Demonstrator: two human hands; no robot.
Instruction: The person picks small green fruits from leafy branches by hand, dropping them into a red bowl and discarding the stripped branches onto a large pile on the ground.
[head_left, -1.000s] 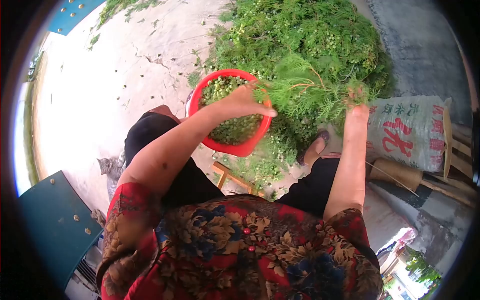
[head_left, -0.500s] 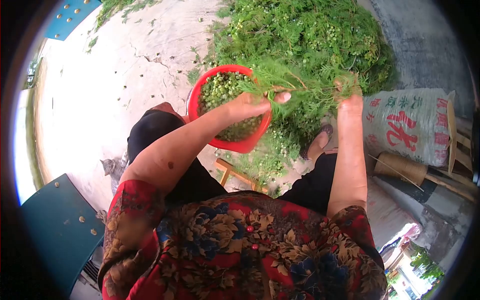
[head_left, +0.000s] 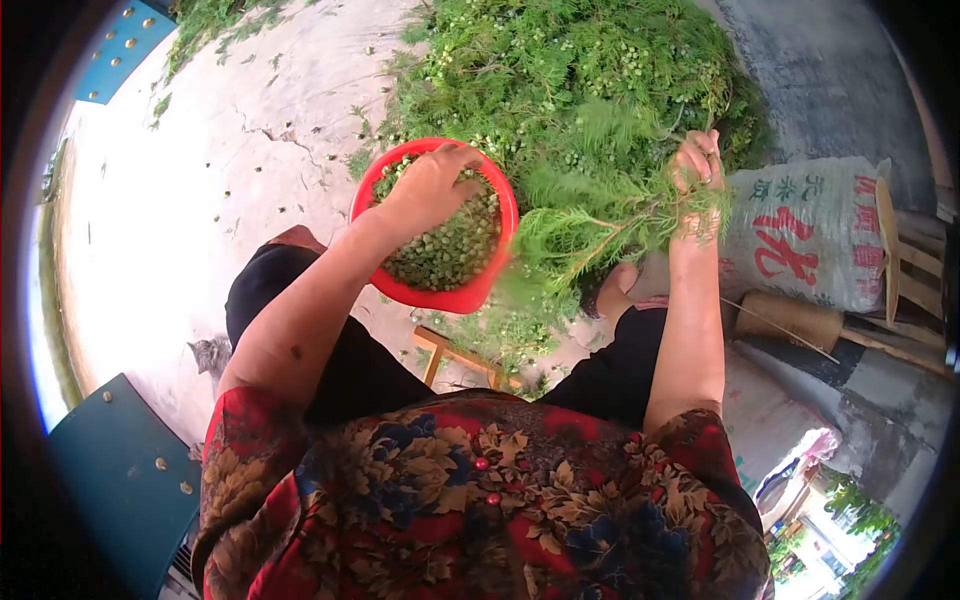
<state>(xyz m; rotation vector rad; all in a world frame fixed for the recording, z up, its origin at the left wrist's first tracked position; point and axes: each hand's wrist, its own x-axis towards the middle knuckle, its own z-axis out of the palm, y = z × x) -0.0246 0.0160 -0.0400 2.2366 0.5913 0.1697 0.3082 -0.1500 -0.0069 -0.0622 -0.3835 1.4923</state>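
Observation:
A red basin [head_left: 360, 210] filled with small green cones [head_left: 450, 250] stands between my knees. My left hand [head_left: 430, 188] is over it, palm down, with thumb and fingers apart above the cones. Whether any cone still touches the fingers is hidden. On the right, my right hand [head_left: 698, 165] is closed round a leafy evergreen branch [head_left: 610, 230], whose sprays hang leftward toward the basin's rim and are partly blurred. Beyond both hands lies a big heap of cut evergreen branches [head_left: 570, 70] bearing more green cones.
A white woven sack [head_left: 800, 235] with red lettering stands at the right, near a brown roll [head_left: 790, 320]. A wooden frame [head_left: 465, 355] lies between my legs. At the left are a grey cat [head_left: 210, 353] and a blue studded panel [head_left: 120, 470]. Loose sprigs dot the concrete floor.
My left hand has left the branch and moved left over the basin, its fingers parting. The right hand keeps its hold on the branch, which now droops lower. The view has shifted slightly.

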